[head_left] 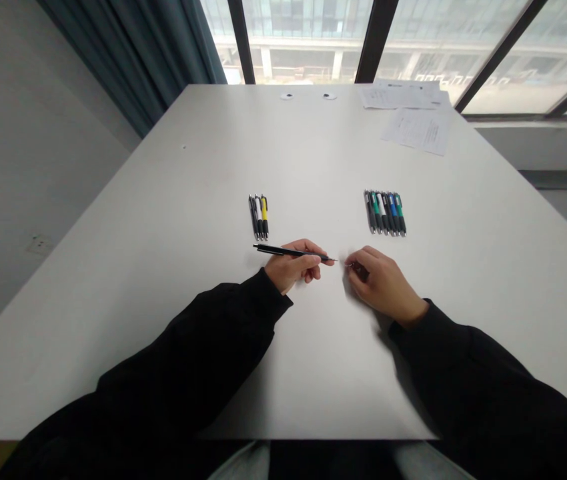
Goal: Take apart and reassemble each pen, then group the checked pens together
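My left hand is closed around a black pen, which lies nearly level with its thin point toward the right. Just right of that point, my right hand is closed in a pinch. A tiny bright bit shows at its fingertips, too small to name. A small gap separates the pen's point from the right fingertips. Beyond my left hand lie three pens side by side, a dark one, a white one and a yellow pen. Farther right, a row of several pens in grey, green, white, black and blue lies past my right hand.
Both forearms reach over a white table. Printed papers lie at its far right corner. Two small white-and-black round pieces sit near the far edge. Behind stand a window and a dark blue-grey curtain.
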The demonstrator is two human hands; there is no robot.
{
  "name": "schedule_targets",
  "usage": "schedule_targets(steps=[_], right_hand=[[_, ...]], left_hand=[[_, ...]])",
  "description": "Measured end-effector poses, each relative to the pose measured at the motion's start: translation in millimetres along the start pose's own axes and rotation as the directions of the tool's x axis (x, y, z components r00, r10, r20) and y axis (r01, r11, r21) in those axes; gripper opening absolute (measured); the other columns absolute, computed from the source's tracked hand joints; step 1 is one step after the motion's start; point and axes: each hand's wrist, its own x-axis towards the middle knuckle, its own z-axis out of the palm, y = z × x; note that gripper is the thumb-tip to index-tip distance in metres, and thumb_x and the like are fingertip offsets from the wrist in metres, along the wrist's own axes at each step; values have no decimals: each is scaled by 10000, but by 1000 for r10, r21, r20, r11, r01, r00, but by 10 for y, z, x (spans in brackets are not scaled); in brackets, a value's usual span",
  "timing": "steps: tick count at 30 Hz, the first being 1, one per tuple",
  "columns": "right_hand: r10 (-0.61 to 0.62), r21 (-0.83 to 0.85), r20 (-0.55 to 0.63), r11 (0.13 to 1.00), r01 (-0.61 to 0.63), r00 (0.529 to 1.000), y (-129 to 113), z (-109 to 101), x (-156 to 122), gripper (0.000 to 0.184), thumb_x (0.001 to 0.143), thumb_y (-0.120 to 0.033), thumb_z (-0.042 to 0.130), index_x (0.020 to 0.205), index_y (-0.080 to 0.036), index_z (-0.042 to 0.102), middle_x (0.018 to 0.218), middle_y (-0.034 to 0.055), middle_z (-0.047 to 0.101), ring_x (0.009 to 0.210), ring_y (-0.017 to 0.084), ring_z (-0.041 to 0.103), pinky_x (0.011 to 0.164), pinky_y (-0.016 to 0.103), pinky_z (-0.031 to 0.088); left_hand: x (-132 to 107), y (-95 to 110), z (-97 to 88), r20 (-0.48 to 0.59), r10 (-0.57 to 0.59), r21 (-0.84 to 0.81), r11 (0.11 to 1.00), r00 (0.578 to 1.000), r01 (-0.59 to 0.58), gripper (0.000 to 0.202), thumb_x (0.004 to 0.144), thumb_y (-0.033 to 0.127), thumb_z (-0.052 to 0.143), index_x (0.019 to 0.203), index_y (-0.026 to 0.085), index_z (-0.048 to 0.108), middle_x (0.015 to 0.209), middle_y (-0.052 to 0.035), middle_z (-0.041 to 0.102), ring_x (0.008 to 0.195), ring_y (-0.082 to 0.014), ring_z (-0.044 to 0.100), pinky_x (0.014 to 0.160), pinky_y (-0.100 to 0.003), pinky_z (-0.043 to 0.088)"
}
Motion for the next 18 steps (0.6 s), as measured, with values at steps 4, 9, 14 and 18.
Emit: schedule_targets(steps=[4, 9, 14, 18], right_hand=[[9, 58, -35, 998, -7, 999, 7, 13, 0, 242, 821, -127, 572, 1050, -183, 628, 804, 40, 590, 669, 164, 548, 653, 309, 443], [-42, 235, -107, 970, 66, 993, -85, -26, -46, 256, 873, -263, 630, 1124, -219, 600, 805, 25, 571, 586, 135, 475, 569, 294, 427], [-124, 326, -77, 935, 143, 989, -170, 7, -59, 88, 921, -271, 593, 989, -229, 630, 827, 47, 613, 625, 149, 519, 577, 307, 443], [-129, 327, -66, 934, 143, 989, -190, 20, -48, 61, 928, -245, 576, 915, -218, 630, 777, 35, 602, 611, 141, 502, 571, 303, 429]], left_hand=[[-4, 3, 2, 5, -7, 25, 1000, 1000, 7, 242, 675, 283, 720, 808, 119, 602, 803, -100, 745, 489, -86, 576, 409, -190, 369], [7, -30, -17, 55, 25, 104, 994, 998, -31, 257, 724, 329, 714, 823, 124, 594, 839, -113, 752, 504, -91, 589, 414, -193, 384], [20, -57, -42, 106, 24, 164, 986, 994, -42, 267, 738, 355, 725, 816, 128, 610, 699, -59, 714, 496, -96, 589, 416, -191, 392], [8, -46, -43, 102, 35, 169, 984, 994, -52, 305, 688, 343, 788, 853, 130, 645, 638, -15, 671, 504, -92, 576, 431, -192, 403]])
